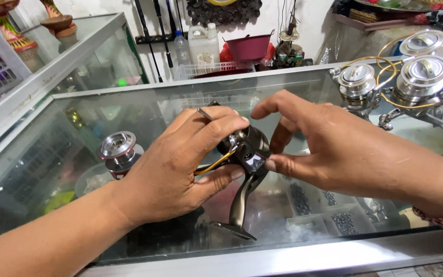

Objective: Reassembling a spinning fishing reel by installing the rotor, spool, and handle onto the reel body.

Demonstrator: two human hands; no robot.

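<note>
My left hand (180, 164) grips a dark grey fishing reel body (247, 154) above the glass counter (293, 87), its stem and foot pointing down toward the front edge. A thin gold wire runs along the reel under my left fingers. My right hand (324, 149) comes in from the right, thumb touching the reel's side and the other fingers spread above it. A loose silver spool (118, 149) with a red band stands on the glass to the left of my left hand.
Three silver spinning reels (416, 77) with gold wire bails stand at the counter's right. Behind are a white wire basket (206, 69), plastic bottles, a maroon bowl and rods against the wall. Trays of small dark weights show under the glass. Another glass case stands at left.
</note>
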